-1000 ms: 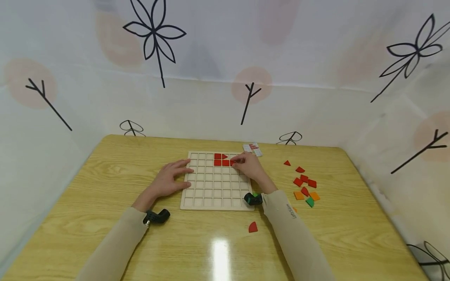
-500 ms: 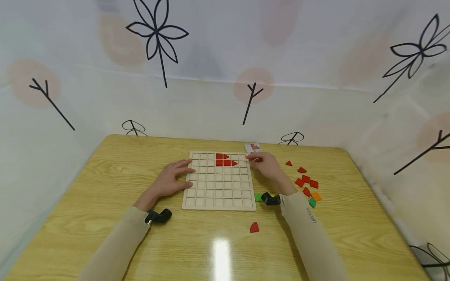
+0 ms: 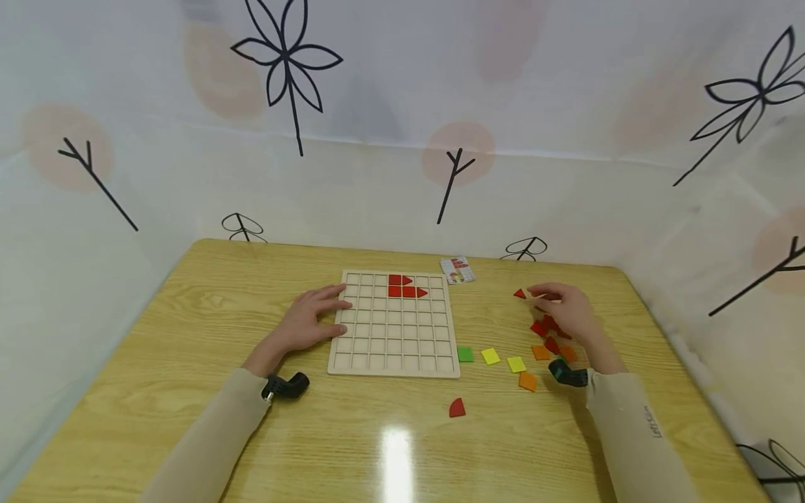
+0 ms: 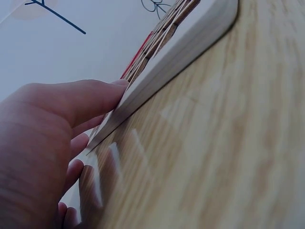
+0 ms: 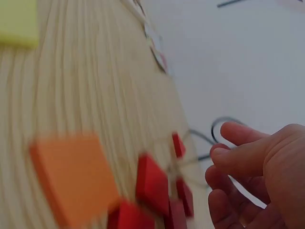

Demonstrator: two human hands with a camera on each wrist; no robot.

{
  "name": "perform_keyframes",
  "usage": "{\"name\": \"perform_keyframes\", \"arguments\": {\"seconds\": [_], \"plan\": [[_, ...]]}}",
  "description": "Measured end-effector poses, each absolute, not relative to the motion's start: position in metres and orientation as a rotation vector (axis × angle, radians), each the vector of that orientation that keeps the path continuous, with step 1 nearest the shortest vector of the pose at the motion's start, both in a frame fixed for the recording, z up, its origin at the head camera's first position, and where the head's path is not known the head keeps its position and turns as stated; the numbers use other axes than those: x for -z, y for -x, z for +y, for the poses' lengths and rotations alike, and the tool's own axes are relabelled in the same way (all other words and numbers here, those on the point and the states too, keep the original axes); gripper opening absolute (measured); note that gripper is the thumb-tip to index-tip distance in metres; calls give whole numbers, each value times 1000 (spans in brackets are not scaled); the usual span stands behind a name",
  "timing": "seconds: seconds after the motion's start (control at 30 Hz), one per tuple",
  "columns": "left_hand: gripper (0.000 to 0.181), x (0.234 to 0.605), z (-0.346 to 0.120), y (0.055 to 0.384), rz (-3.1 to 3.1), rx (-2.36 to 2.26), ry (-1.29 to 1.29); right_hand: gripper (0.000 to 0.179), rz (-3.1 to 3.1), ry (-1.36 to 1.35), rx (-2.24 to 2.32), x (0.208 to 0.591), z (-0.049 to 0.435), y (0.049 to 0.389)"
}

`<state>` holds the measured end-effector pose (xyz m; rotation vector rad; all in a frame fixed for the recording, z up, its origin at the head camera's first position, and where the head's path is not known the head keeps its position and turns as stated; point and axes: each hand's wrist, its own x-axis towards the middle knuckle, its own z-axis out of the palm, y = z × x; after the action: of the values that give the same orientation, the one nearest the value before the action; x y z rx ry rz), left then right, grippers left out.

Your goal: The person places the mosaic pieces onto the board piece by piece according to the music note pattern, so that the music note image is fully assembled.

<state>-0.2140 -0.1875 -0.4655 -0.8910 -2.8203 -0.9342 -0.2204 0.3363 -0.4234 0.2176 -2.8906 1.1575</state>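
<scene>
My left hand (image 3: 305,320) rests spread on the left edge of a wooden grid board (image 3: 377,342); in the left wrist view its thumb (image 4: 95,93) lies on the rim. Red square and pointed tiles (image 3: 409,292) sit in two rows of cells near the board's far edge. Over at the right, my right hand (image 3: 569,311) hovers with loosely bent fingers and holds nothing. Its fingertips are beside a small red triangle tile (image 3: 519,293). Below that hand lie several red tiles (image 5: 152,183), partly hidden in the head view.
A printed pattern card (image 3: 458,270) lies behind the board's far right corner. Right of the board are a green tile (image 3: 465,355), yellow tiles (image 3: 490,357) and orange tiles (image 3: 527,381). A red quarter-circle tile (image 3: 457,407) lies in front of the board.
My right hand has let go of a red pointed tile in the second row and moved right, off the board, to the loose tiles. My left hand stays on the board's edge.
</scene>
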Motion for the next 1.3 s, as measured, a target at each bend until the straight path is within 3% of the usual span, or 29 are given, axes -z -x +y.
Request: {"name": "perform_keyframes", "arguments": {"seconds": [0.5,1.03,1.3], "plan": [[47,464,-186,215,-2825,934,887,40,-3109,-83,-1082,429,397,194],[47,465,-187,214,-2826,928,890,32,-3203,-164,-1164,426,403,199],[47,464,-187,213,-2810,930,900,45,-3201,-136,-1164,426,403,198]]}}
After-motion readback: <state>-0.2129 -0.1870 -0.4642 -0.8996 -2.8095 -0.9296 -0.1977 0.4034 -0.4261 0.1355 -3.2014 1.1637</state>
